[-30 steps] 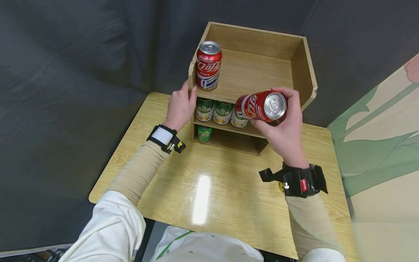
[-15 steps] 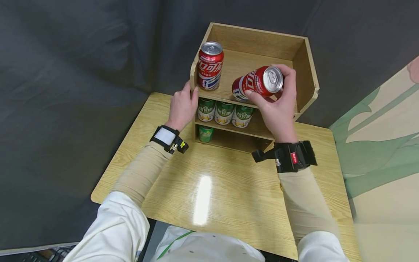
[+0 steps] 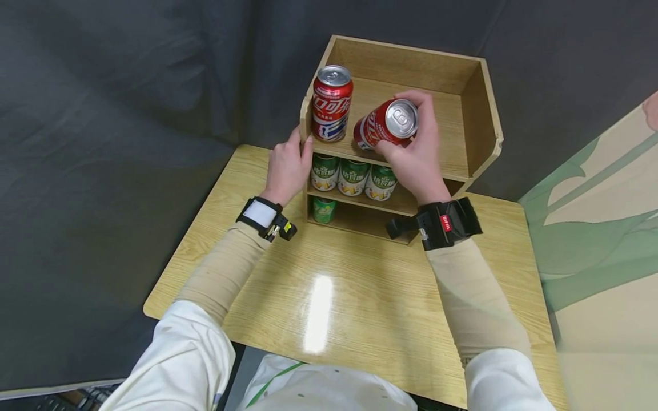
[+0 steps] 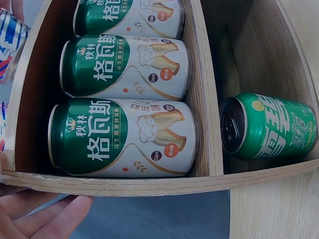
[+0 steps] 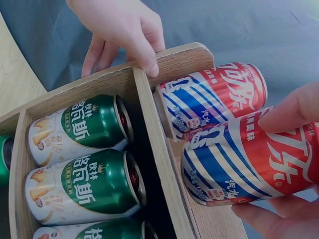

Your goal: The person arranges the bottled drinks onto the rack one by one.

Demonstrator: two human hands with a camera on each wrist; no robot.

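My right hand (image 3: 418,154) holds a red cola can (image 3: 381,125) round its side, thumb in front, over the top board of a small wooden shelf (image 3: 411,108). The can tilts, its silver lid toward me and its base low, near the board's front edge. Just left of it a second red cola can (image 3: 332,108) stands upright in the top left corner. My left hand (image 3: 287,168) grips the shelf's left side at the front, thumb on the edge and fingers outside. In the right wrist view, the held can (image 5: 234,164) overlaps the standing can (image 5: 214,97).
Three green-and-white drink cans (image 3: 352,177) line the middle tier from the left. A green can (image 3: 323,210) stands at the left of the bottom tier. The shelf rests on a wood-grain table (image 3: 288,274); a dark curtain (image 3: 128,114) hangs behind.
My right hand has carried its cola can up and left, from in front of the shelf to over the top board, and the can tilts less. My left hand keeps its grip.
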